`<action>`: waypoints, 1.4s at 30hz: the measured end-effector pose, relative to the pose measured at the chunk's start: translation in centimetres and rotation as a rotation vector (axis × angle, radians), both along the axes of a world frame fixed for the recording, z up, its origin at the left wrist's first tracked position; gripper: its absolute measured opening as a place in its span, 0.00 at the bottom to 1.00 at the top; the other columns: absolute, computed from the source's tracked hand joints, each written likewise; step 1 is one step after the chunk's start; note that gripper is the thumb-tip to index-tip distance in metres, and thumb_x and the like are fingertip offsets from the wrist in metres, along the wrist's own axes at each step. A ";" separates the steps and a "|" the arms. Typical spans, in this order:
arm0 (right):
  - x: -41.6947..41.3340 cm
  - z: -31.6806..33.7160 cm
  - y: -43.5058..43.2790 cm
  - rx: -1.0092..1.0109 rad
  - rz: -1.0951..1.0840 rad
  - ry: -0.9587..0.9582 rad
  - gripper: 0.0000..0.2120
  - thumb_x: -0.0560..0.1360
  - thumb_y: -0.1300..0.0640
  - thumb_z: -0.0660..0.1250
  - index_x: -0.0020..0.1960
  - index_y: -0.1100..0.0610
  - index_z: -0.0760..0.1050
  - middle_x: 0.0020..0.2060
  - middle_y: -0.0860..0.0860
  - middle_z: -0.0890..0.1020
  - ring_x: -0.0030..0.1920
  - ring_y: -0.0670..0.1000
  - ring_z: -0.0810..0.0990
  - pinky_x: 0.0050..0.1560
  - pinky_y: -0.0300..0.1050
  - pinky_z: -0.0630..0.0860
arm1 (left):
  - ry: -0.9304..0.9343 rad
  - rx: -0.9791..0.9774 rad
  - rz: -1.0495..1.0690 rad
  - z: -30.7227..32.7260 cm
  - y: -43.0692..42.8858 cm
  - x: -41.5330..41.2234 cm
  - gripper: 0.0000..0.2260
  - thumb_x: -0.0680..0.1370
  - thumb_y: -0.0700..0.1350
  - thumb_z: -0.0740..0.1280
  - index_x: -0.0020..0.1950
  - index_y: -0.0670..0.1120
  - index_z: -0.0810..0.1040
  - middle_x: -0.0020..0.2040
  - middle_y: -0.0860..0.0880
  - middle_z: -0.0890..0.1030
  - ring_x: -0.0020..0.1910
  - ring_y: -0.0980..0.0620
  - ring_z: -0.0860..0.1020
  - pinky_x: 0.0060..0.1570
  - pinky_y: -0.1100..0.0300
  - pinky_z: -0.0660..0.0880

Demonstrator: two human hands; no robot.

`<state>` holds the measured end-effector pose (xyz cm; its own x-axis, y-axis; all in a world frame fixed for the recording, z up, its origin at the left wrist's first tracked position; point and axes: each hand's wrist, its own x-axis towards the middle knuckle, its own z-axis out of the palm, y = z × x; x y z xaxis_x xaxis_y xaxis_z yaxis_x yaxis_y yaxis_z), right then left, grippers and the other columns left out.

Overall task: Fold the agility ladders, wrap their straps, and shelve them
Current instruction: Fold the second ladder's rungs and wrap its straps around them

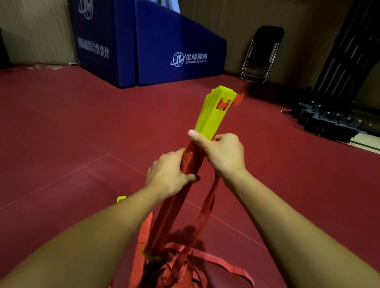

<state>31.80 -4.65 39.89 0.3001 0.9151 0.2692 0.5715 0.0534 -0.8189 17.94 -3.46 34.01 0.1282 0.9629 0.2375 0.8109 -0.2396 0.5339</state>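
1. Head view: the yellow rungs were held stacked upright at centre. The red strap was partly wound round them, with loose lengths trailing on the near floor. Shelving was judged not yet begun.
2. The wound section was gripped by the left hand. The stack just above was clasped by the right hand, thumb extended leftward.
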 end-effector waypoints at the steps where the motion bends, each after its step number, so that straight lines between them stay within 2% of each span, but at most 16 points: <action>1: -0.1 0.0 0.0 -0.005 -0.016 -0.003 0.32 0.66 0.30 0.71 0.26 0.57 0.68 0.23 0.53 0.71 0.30 0.56 0.71 0.32 0.50 0.64 | 0.033 0.018 0.006 0.2 -0.1 0.1 0.21 0.68 0.59 0.76 0.57 0.56 0.73 0.54 0.48 0.82 0.56 0.37 0.79 0.51 0.48 0.77; 3: -0.2 0.0 0.0 -0.005 -0.034 -0.004 0.30 0.69 0.32 0.71 0.26 0.56 0.67 0.23 0.50 0.69 0.31 0.55 0.69 0.33 0.48 0.63 | 0.055 0.016 -0.024 0.4 -0.3 0.2 0.21 0.67 0.58 0.74 0.57 0.56 0.73 0.53 0.48 0.82 0.55 0.38 0.80 0.51 0.48 0.77; 5: -0.1 0.0 0.1 0.018 -0.006 0.000 0.28 0.71 0.36 0.71 0.26 0.56 0.68 0.22 0.48 0.68 0.29 0.53 0.68 0.30 0.48 0.63 | -0.122 -0.114 -0.137 1.0 0.0 0.0 0.20 0.64 0.53 0.71 0.54 0.54 0.73 0.47 0.49 0.83 0.50 0.41 0.81 0.49 0.50 0.78; 7: 0.0 0.0 0.2 0.035 0.047 -0.018 0.26 0.73 0.38 0.70 0.28 0.58 0.72 0.22 0.48 0.69 0.28 0.51 0.67 0.29 0.42 0.64 | -0.306 -0.262 -0.248 1.6 0.4 -0.2 0.18 0.61 0.46 0.67 0.51 0.52 0.74 0.42 0.51 0.80 0.43 0.48 0.79 0.47 0.54 0.76; 9: 0.1 0.0 0.3 0.039 0.081 -0.043 0.26 0.73 0.37 0.70 0.30 0.59 0.73 0.23 0.49 0.69 0.27 0.51 0.68 0.29 0.43 0.63 | -0.406 -0.345 -0.322 1.7 0.8 -0.6 0.17 0.63 0.41 0.69 0.50 0.48 0.76 0.42 0.50 0.78 0.43 0.52 0.76 0.47 0.56 0.73; 11: 0.1 -0.1 0.5 0.029 0.102 -0.041 0.27 0.72 0.37 0.70 0.28 0.57 0.71 0.23 0.50 0.71 0.27 0.51 0.68 0.29 0.45 0.63 | -0.464 -0.371 -0.356 1.2 1.2 -1.1 0.13 0.68 0.35 0.73 0.50 0.47 0.78 0.43 0.49 0.78 0.44 0.52 0.75 0.53 0.54 0.74; 13: 0.2 -0.2 0.7 0.016 0.114 -0.025 0.27 0.72 0.38 0.72 0.26 0.56 0.70 0.23 0.50 0.73 0.26 0.50 0.69 0.29 0.45 0.63 | -0.458 -0.342 -0.365 0.4 1.6 -1.5 0.14 0.69 0.35 0.76 0.49 0.49 0.79 0.41 0.49 0.78 0.42 0.52 0.75 0.54 0.52 0.75; 17: 0.2 -0.2 0.8 0.005 0.129 -0.049 0.25 0.73 0.42 0.72 0.25 0.55 0.70 0.21 0.47 0.75 0.25 0.45 0.71 0.32 0.45 0.64 | -0.304 -0.174 -0.213 -0.1 1.7 -1.9 0.28 0.58 0.56 0.81 0.56 0.52 0.80 0.44 0.51 0.85 0.45 0.48 0.82 0.53 0.51 0.79; 22: -0.2 -0.4 0.7 -0.008 0.136 -0.062 0.26 0.69 0.36 0.72 0.31 0.58 0.76 0.26 0.53 0.80 0.33 0.54 0.79 0.36 0.50 0.72 | -0.130 -0.028 -0.032 0.3 0.8 -1.7 0.24 0.61 0.60 0.80 0.52 0.54 0.76 0.46 0.53 0.81 0.49 0.45 0.81 0.48 0.51 0.77; 26: -0.8 -0.4 0.6 0.022 0.039 -0.103 0.26 0.67 0.32 0.72 0.34 0.57 0.78 0.31 0.54 0.81 0.40 0.59 0.81 0.38 0.51 0.75 | 0.067 0.017 0.070 1.0 0.0 -0.9 0.28 0.65 0.62 0.77 0.61 0.56 0.73 0.53 0.47 0.76 0.57 0.38 0.78 0.53 0.48 0.76; 27: -0.8 -0.3 0.6 0.045 0.024 -0.095 0.24 0.68 0.34 0.72 0.35 0.56 0.79 0.31 0.54 0.80 0.40 0.59 0.80 0.37 0.50 0.73 | 0.054 0.022 0.053 1.2 -0.1 -0.8 0.28 0.66 0.61 0.78 0.61 0.55 0.73 0.52 0.47 0.76 0.56 0.39 0.78 0.53 0.48 0.76; 30: -0.6 0.0 0.5 0.089 0.046 -0.075 0.21 0.71 0.38 0.72 0.38 0.57 0.81 0.27 0.51 0.76 0.35 0.56 0.75 0.34 0.48 0.65 | -0.194 -0.108 -0.114 1.4 0.4 -1.1 0.22 0.66 0.50 0.78 0.56 0.53 0.74 0.49 0.48 0.81 0.53 0.44 0.80 0.54 0.49 0.77; 33: -0.2 -0.1 0.3 0.087 0.085 -0.083 0.21 0.71 0.40 0.72 0.32 0.56 0.76 0.24 0.50 0.70 0.31 0.53 0.68 0.31 0.48 0.62 | -0.376 -0.265 -0.246 1.0 0.9 -1.5 0.19 0.62 0.47 0.76 0.51 0.52 0.76 0.46 0.50 0.84 0.49 0.49 0.81 0.59 0.44 0.77; 35: 0.0 -0.2 0.3 0.064 0.095 -0.076 0.24 0.71 0.39 0.73 0.29 0.56 0.72 0.23 0.50 0.69 0.29 0.52 0.68 0.30 0.47 0.62 | -0.444 -0.278 -0.285 0.4 1.0 -1.5 0.19 0.61 0.45 0.76 0.50 0.50 0.77 0.47 0.48 0.85 0.48 0.49 0.81 0.61 0.42 0.76; 39: 0.2 0.1 0.1 0.011 0.057 -0.081 0.27 0.71 0.39 0.72 0.26 0.56 0.67 0.21 0.46 0.74 0.29 0.50 0.74 0.31 0.47 0.66 | -0.381 -0.166 -0.211 0.4 0.9 -1.4 0.22 0.62 0.49 0.81 0.53 0.51 0.81 0.46 0.49 0.86 0.48 0.44 0.83 0.53 0.49 0.79; 42: 0.2 0.1 0.2 -0.021 0.048 -0.095 0.28 0.67 0.31 0.71 0.29 0.56 0.72 0.27 0.50 0.80 0.39 0.56 0.81 0.40 0.49 0.76 | -0.229 -0.007 -0.095 0.6 0.3 -1.0 0.18 0.66 0.52 0.80 0.52 0.52 0.80 0.43 0.52 0.84 0.47 0.45 0.82 0.46 0.52 0.77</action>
